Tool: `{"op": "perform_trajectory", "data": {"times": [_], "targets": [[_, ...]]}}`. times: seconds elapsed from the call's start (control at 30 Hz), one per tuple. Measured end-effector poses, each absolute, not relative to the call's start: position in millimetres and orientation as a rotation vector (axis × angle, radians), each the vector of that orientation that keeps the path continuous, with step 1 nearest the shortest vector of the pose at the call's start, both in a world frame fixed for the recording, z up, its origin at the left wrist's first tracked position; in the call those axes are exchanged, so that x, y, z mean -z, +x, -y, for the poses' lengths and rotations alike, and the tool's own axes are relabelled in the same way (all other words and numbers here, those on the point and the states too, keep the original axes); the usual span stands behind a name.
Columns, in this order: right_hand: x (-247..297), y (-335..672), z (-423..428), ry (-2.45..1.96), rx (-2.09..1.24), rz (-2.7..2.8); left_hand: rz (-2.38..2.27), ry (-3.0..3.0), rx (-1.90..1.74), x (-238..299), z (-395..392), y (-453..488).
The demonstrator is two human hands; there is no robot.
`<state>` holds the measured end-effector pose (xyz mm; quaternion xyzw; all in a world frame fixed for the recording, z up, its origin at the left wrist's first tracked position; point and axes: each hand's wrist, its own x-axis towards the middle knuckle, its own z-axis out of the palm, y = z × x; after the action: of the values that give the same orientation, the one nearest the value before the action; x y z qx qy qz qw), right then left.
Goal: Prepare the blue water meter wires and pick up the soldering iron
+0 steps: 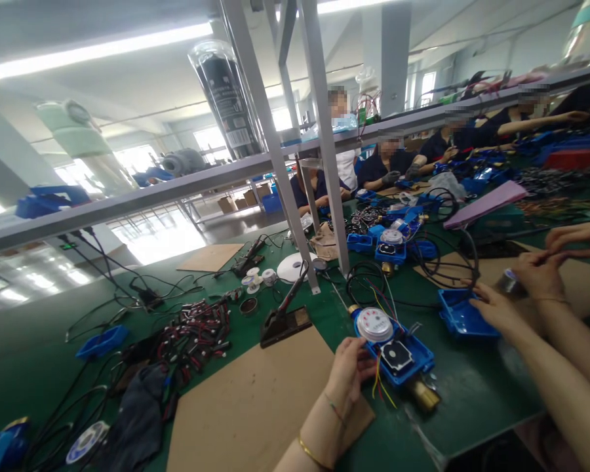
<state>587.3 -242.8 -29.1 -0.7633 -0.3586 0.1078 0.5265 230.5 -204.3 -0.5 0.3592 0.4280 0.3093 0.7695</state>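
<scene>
A blue water meter with a white round dial, a black module, thin coloured wires and brass ends lies at the table's front. My left hand grips its left side, fingers curled at the edge below the dial. To the right, a blue plastic cover lies open side up. My right hand pinches the cover's right edge, close to a black cable that runs above it; whether the fingers also hold the cable I cannot tell. Part of the right fingers is hidden behind the cover's rim.
A co-worker's hands work close by on the right. A soldering iron stand and cardboard sheet lie left of the meter. Shelf posts rise from the table. Red-black wired parts and more meters lie around.
</scene>
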Motion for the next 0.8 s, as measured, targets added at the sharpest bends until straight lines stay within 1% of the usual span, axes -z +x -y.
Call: {"op": "perform_trajectory", "data": {"times": [0.07,0.17,0.33,0.43,0.6,0.67,0.8], "targets": [[26.2,596.1,234.8,-1.917,-0.293,0.843,-0.938,0.790,-0.674,0.1,203.4,231.5],[21.8,599.7,223.3,-2.041,-0.262,0.846,-0.932,0.810,-0.672,-1.9,203.3,231.9],[14.7,572.3,234.2,-2.144,-0.170,0.904,-0.907,0.861,-0.678,-4.8,200.2,232.4],[12.2,527.5,266.3,-2.049,-0.129,0.914,-0.911,0.902,-0.677,-4.5,191.0,233.6],[16.4,435.0,314.0,-1.761,-0.536,0.725,-0.892,0.947,-0.629,-2.4,169.9,234.6],[18.5,407.5,318.0,-1.662,-0.614,0.684,-0.877,0.959,-0.608,-2.0,164.0,234.7],[18.5,376.4,307.4,-1.541,-0.454,0.755,-0.849,0.974,-0.587,-1.4,158.9,233.7]]}}
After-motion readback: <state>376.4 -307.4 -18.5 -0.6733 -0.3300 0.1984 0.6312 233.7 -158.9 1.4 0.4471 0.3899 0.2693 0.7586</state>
